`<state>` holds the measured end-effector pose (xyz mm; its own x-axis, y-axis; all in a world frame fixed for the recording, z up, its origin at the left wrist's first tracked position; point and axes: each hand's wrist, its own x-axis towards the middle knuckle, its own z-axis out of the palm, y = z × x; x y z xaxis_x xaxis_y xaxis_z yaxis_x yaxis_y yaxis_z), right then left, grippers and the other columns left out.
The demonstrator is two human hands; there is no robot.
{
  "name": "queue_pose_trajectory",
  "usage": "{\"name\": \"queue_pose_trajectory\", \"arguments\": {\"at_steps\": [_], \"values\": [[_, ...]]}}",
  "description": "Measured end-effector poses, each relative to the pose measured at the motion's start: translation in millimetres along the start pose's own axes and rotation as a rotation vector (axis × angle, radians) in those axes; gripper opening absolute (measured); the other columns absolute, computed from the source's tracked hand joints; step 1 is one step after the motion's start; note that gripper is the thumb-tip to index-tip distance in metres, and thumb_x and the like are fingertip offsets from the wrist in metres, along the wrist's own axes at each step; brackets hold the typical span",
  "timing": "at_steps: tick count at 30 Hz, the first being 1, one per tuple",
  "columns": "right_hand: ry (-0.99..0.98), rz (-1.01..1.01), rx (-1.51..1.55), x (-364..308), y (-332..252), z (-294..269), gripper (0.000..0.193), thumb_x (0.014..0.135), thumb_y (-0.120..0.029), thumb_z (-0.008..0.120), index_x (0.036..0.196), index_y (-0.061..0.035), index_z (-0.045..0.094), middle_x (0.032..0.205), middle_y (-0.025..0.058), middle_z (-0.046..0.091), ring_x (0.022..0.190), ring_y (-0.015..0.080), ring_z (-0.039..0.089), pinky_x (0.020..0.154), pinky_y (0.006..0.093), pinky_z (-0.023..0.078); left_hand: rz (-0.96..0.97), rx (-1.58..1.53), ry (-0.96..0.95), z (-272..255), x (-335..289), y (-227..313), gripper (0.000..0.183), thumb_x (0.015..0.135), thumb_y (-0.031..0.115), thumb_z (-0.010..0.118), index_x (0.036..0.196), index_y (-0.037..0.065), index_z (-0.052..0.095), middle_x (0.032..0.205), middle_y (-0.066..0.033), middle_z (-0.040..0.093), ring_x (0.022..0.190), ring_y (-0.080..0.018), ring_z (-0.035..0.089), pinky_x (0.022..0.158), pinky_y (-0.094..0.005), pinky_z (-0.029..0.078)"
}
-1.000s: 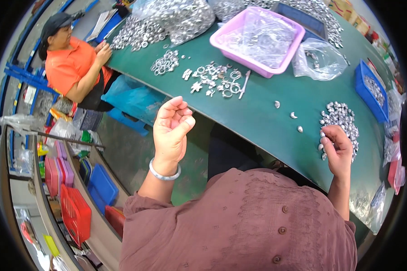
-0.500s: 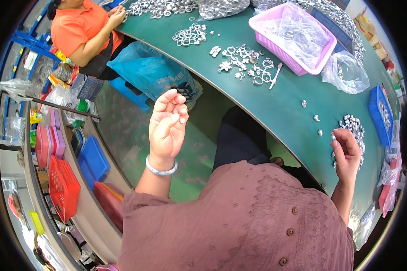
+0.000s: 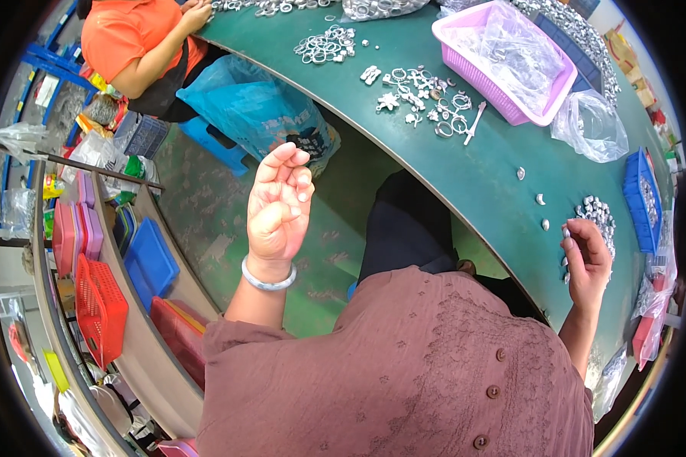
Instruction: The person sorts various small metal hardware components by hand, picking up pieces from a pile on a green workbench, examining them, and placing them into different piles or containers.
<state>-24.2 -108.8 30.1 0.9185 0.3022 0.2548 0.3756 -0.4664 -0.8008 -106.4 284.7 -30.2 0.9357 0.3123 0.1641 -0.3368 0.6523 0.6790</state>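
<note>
So we've got a big green table (image 3: 480, 175) curving across the upper right, with the bare green floor (image 3: 206, 221) below its edge and shelving down the left holding a red basket (image 3: 99, 308) and a blue tray (image 3: 151, 263). A co-worker in an orange top (image 3: 133, 38) sits at the far end of the table, next to a blue plastic bag (image 3: 259, 114).

On the table, biggest first: a pink basket (image 3: 545, 114) lined with clear plastic, a clear bag (image 3: 591, 126), a blue bin (image 3: 639, 206) at the right rim, then a scatter of small silver metal parts (image 3: 427, 95) mid-table and a smaller pile of silver pieces (image 3: 598, 217) close to our edge.

Our left hand (image 3: 278, 209) is up in the air off the table, well clear of its edge, palm facing us, fingers loosely curled and holding nothing we can see. Our right hand (image 3: 587, 259) rests at the table edge touching the pile of silver pieces, fingers bent inward; we can't tell whether it's actually pinching one.

Compared to half a second ago, the view has swung so the table sits higher and further right, the left hand has hardly moved relative to us, and the right hand is still at that same pile.
</note>
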Motion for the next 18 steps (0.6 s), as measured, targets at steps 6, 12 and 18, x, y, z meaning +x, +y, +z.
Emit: {"name": "queue_pose_trajectory", "arguments": {"at_steps": [6, 12, 18], "values": [[-0.013, 0.013, 0.0, 0, 1, -1, 0.02, 0.075, 0.008, 0.051, 0.094, 0.0022, 0.055, 0.091, 0.0051, 0.052, 0.079, 0.009, 0.049, 0.069, 0.0199, 0.04, -0.048, -0.088, 0.005, -1, 0, -5, 0.044, 0.069, 0.003, 0.058, 0.112, 0.002, 0.046, 0.11, -0.0097, 0.05, 0.092, -0.0171, 0.047, 0.077, -0.0245, 0.039], [-0.004, -0.001, 0.007, 0, 2, -3, 0.021, 0.075, 0.008, 0.051, 0.095, 0.002, 0.056, 0.092, 0.0054, 0.052, 0.08, 0.0092, 0.05, 0.069, 0.0202, 0.04, -0.113, -0.113, -0.163, -11, -1, -13, 0.008, 0.081, 0.015, 0.06, 0.087, 0.009, 0.059, 0.091, -0.0024, 0.05, 0.084, -0.0147, 0.045, 0.07, -0.0272, 0.037], [-0.001, 0.009, 0.018, 0, 3, -4, 0.021, 0.075, 0.008, 0.051, 0.094, 0.0021, 0.056, 0.092, 0.0053, 0.052, 0.08, 0.0093, 0.05, 0.07, 0.0202, 0.04, -0.144, 0.023, -0.167, -9, -2, -10, 0.011, 0.083, 0.017, 0.057, 0.088, 0.009, 0.061, 0.09, -0.0017, 0.049, 0.087, -0.0153, 0.044, 0.07, -0.0268, 0.036]]}}
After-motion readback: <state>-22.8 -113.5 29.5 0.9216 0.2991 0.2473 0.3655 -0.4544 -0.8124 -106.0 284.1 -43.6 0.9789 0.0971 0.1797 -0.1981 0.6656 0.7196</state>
